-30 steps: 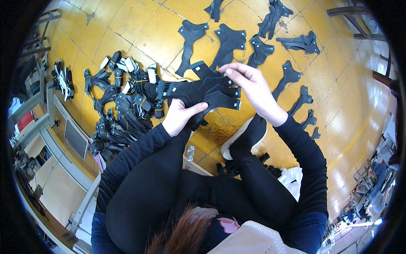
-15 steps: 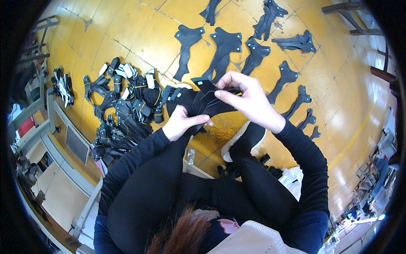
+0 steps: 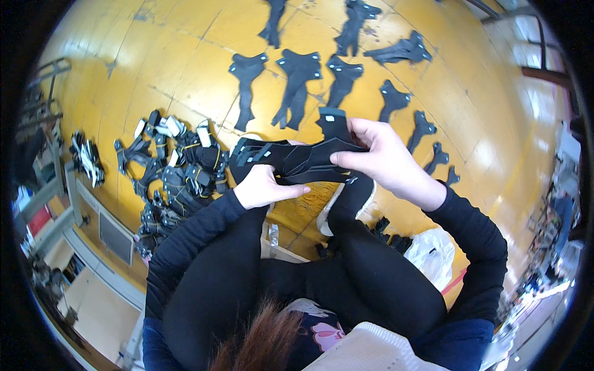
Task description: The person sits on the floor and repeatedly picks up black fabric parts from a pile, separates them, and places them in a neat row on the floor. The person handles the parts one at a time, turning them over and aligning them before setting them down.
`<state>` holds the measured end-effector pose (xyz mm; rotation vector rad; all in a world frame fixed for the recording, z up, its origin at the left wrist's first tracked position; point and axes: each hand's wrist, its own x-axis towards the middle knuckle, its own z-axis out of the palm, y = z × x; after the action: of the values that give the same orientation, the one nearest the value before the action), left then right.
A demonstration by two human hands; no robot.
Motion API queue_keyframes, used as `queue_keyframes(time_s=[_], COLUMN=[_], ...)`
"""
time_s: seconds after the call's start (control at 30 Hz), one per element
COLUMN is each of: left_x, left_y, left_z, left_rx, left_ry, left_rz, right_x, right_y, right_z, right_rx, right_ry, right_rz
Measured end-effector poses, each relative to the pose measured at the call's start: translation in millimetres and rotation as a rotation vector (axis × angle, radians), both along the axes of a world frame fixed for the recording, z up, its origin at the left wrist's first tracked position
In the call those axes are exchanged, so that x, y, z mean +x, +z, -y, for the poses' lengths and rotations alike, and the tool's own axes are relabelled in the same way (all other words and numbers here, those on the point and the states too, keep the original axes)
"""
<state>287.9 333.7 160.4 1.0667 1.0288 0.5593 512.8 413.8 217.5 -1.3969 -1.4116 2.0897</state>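
Note:
A stack of black cut fabric pieces (image 3: 303, 162), with small pale labels, stretches between my hands above my knees. My left hand (image 3: 257, 187) is closed round the lower left part, thumb across the front. At the right end my right hand (image 3: 390, 157) pinches the pieces between thumb and fingers; one labelled end stands up beside it. Where the right fingers go behind the cloth, they are hidden. Beyond the stack, similar black pieces (image 3: 298, 80) lie spread out on the yellow floor. Below it, a tangle of yellow bands or string (image 3: 309, 207) shows between my legs.
Black bundles tied with yellow bands (image 3: 197, 179) are heaped on the floor at the left. A smaller black-and-white bundle (image 3: 86, 157) lies farther left, near a pale frame (image 3: 111, 272). A white plastic bag (image 3: 430, 253) sits by my right leg. Dark bars (image 3: 547, 76) stand at the far right.
My right hand has moved a little right and down, drawing the stack out flatter. The labelled end by it now stands upright. The whole view has shifted slightly.

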Motion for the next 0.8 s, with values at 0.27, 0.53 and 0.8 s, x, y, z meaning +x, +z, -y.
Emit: queue_keyframes(time_s=[0.27,0.53,0.8], left_x=[32.2,28.0,14.1], left_y=[4.6,-0.3,-7.5], left_z=[7.6,15.7,14.5], left_rx=[0.057,-0.103,-0.083], left_ry=[-0.062,0.024,0.191], left_rz=[0.025,-0.025,0.038], right_x=[28.1,51.8,81.4], right_y=[-13.2,-28.7,-31.4], right_z=[71.5,72.5,62.1], right_rx=[-0.101,-0.178,-0.23], right_ry=[-0.502,-0.556,-0.653], right_rz=[-0.164,-0.333,-0.399])
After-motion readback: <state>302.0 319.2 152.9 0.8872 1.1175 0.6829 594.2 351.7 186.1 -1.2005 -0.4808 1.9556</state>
